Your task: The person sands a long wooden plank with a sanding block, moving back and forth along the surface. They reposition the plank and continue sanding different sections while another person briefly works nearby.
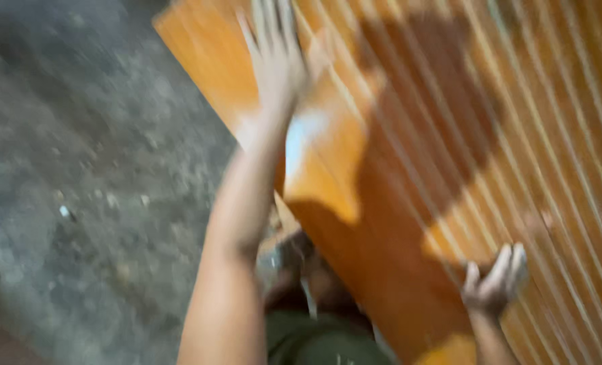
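Observation:
A large orange wooden panel (409, 135) with many thin parallel grooves fills the right and top of the view, tilted. My left hand (274, 61) is stretched up with fingers spread, flat against the panel's smooth left part near its edge. My right hand (493, 284) presses against the grooved face low on the right, fingers slightly apart. The picture is blurred by motion. A dark shadow of my head and arms falls across the panel's middle.
Rough grey concrete floor (78, 189) with small specks of debris covers the left side. Below the panel, my green trousers (314, 341) and an unclear dark object (301, 263) show between my arms.

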